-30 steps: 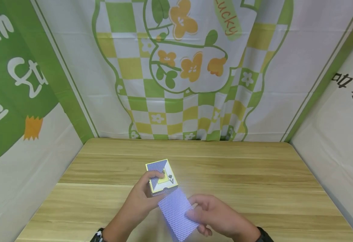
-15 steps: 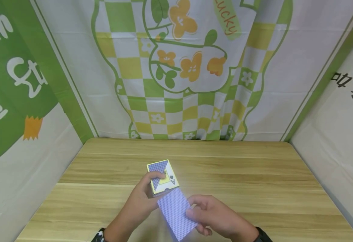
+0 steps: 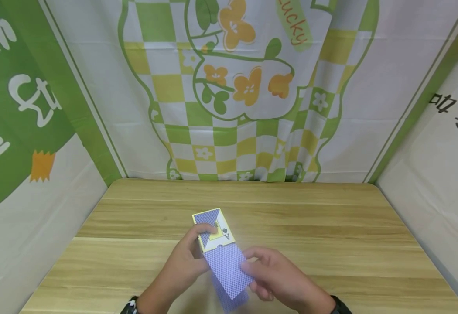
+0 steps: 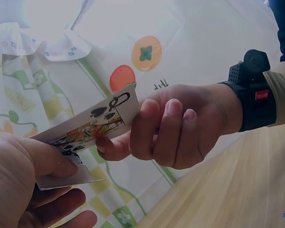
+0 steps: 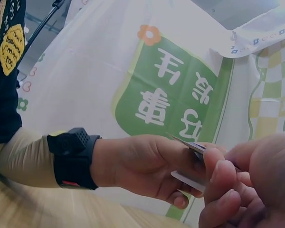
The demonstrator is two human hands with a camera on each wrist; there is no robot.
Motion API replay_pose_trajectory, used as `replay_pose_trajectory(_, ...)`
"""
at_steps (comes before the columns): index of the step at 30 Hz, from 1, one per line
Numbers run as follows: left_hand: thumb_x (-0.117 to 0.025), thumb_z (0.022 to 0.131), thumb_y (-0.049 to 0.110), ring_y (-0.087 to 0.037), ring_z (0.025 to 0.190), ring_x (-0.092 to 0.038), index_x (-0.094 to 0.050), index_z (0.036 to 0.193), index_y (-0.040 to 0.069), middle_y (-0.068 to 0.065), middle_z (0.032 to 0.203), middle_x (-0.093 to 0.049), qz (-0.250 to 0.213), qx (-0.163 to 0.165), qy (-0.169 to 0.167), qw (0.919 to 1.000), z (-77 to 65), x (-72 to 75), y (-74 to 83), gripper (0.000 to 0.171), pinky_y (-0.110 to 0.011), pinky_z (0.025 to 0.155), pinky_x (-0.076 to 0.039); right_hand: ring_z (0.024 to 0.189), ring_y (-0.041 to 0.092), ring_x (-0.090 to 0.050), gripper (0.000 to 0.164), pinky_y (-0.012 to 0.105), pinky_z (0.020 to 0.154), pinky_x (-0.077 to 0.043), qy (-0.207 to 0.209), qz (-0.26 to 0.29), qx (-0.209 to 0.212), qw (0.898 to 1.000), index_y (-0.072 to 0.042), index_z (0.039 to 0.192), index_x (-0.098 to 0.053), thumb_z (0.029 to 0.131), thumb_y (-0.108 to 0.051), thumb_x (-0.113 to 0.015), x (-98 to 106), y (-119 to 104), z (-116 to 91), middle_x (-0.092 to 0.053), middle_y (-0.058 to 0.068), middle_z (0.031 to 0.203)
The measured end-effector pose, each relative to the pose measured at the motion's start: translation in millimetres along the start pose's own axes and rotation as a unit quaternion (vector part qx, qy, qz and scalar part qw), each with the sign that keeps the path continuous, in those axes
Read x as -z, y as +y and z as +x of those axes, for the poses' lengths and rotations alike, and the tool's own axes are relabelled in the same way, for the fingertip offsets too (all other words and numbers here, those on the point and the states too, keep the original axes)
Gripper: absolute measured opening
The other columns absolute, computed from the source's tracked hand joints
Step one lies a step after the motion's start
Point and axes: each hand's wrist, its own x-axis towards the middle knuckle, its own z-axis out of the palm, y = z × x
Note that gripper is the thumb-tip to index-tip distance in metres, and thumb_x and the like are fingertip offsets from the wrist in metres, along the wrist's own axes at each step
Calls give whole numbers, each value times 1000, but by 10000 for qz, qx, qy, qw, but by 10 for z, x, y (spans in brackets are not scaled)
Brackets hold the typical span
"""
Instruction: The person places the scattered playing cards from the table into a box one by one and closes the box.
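My left hand (image 3: pixel 183 255) grips a playing card box (image 3: pixel 208 218) with a blue pattern and an ace of spades on its top face. In my right hand (image 3: pixel 278 277), thumb and fingers pinch blue-backed playing cards (image 3: pixel 229 270), whose far end meets the box's near opening. How far they reach inside is hidden. In the left wrist view a queen of spades (image 4: pixel 97 121) shows on the cards' underside, and a white flap (image 4: pixel 71 178) hangs below the box. The right wrist view shows both hands close together, with the cards mostly covered by fingers.
More blue-backed cards (image 3: pixel 229 301) lie beneath the held ones, apparently on the wooden table (image 3: pixel 331 218). Printed curtains (image 3: pixel 229 152) hang behind the table and along both sides. Each wrist wears a black band with a camera.
The held cards have moved up and forward to line up with the box opening, uncovering blue-backed cards below. The box has shifted slightly right and nearer.
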Motion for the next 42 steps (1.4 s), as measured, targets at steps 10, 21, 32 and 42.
replay_pose_trajectory(10, -63, 75, -17, -28, 107, -64, -48, 129, 4, -23, 128, -53, -34, 58, 70, 10000, 0, -6, -17, 59, -36, 83, -59, 51, 6, -53, 38, 19, 47, -41, 737, -27, -123, 9972, 3, 123, -54, 101, -28, -62, -145, -37, -22, -60, -2, 68)
replay_pose_trajectory(21, -66, 72, -16, -30, 112, -60, -57, 124, 11, -18, 132, -57, 145, 320, 832, 9959, -10, -62, 38, 59, -34, 87, -56, 50, 7, -53, 43, 20, 45, -43, 1052, 165, -56, 9943, 4, 126, -53, 100, -28, -64, -210, 26, -5, -60, 0, 69)
replay_pose_trajectory(32, -64, 72, -13, -27, 100, -65, -56, 125, 12, -20, 133, -53, 350, 463, 231, 9980, -21, -72, -14, 60, -35, 77, -59, 50, 4, -54, 36, 20, 46, -46, 1085, 237, 553, 9923, 0, 128, -46, 100, -15, -63, -186, 30, 26, -69, 2, 80)
replay_pose_trajectory(42, -65, 71, -11, -29, 104, -63, -57, 124, 13, -19, 139, -50, 457, 548, 230, 9972, -34, -78, 25, 59, -35, 80, -58, 64, 9, -62, 45, 22, 54, -54, 1162, 115, 756, 9903, 0, 132, -43, 95, -8, -68, -176, 23, 30, -68, 6, 90)
